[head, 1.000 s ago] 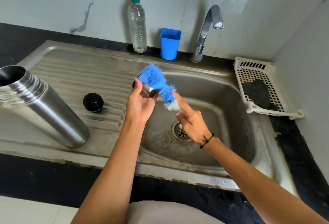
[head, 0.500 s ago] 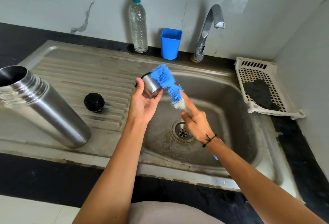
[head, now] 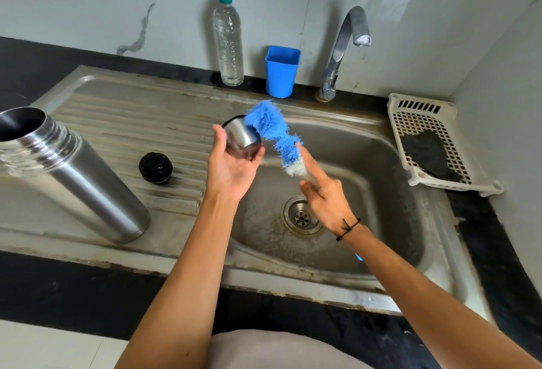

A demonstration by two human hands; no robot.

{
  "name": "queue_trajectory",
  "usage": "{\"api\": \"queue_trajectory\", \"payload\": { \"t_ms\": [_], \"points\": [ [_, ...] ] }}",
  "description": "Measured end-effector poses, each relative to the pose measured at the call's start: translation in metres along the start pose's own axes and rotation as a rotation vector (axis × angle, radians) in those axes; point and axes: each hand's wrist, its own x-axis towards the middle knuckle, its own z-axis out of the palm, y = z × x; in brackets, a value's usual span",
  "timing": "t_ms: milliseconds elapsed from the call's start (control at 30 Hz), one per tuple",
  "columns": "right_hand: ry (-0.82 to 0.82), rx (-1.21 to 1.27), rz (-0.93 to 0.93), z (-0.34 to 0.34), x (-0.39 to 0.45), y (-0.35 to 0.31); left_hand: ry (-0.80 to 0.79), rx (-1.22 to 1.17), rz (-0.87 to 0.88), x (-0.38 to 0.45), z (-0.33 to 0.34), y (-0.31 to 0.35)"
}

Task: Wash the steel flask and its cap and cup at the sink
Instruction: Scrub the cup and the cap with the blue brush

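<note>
My left hand (head: 231, 169) holds the small steel cup (head: 242, 138) on its side over the left edge of the sink basin (head: 381, 180), thumb on one side and fingers under it. My right hand (head: 325, 195) grips the handle of a blue bottle brush (head: 272, 131), index finger stretched along it. The brush's bristles lie against the cup's right side. The tall steel flask (head: 73, 175) stands open on the draining board at the left. Its black cap (head: 155, 167) sits on the ribbed board between the flask and my left hand.
A clear plastic bottle (head: 228, 42) and a blue plastic tumbler (head: 282, 70) stand at the back ledge, left of the tap (head: 341, 48), which is not running. A white plastic basket (head: 431, 139) with a dark scrubber lies right of the basin. The drain (head: 302, 217) is below my right hand.
The brush has slid off the cup's mouth to its right side, and the cup has turned so its steel wall now shows. Both hands stayed over the basin.
</note>
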Motion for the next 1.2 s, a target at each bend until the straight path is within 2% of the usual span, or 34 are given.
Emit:
{"api": "queue_trajectory", "payload": {
  "t_ms": [100,267,367,500,600,733,900,1067,1200],
  "points": [
    [-0.046,-0.020,-0.084,0.005,-0.004,-0.002,0.026,0.048,0.010,0.001,0.001,-0.004],
    [0.005,-0.030,0.034,0.008,-0.003,0.007,0.019,-0.105,-0.059,-0.001,-0.002,-0.003],
    [0.002,0.012,-0.005,0.005,-0.004,-0.001,0.030,-0.146,-0.042,0.001,-0.002,-0.002],
    [-0.014,-0.042,-0.091,0.012,-0.004,-0.002,0.012,-0.022,-0.061,0.003,0.000,-0.007],
    [0.024,-0.069,-0.027,0.010,-0.001,0.008,-0.003,0.044,-0.060,0.000,0.006,-0.006],
    [0.048,-0.047,0.014,0.002,0.000,0.011,0.091,0.069,-0.057,0.002,0.003,-0.005],
    [-0.001,-0.075,-0.100,0.009,-0.008,0.006,0.065,0.071,-0.038,0.004,0.004,-0.011],
    [0.048,-0.003,0.053,0.004,-0.004,0.012,0.096,-0.091,-0.067,0.001,0.006,-0.005],
    [0.048,0.015,-0.049,0.002,-0.010,0.004,0.093,-0.110,-0.058,0.000,0.010,-0.006]
  ]
}}
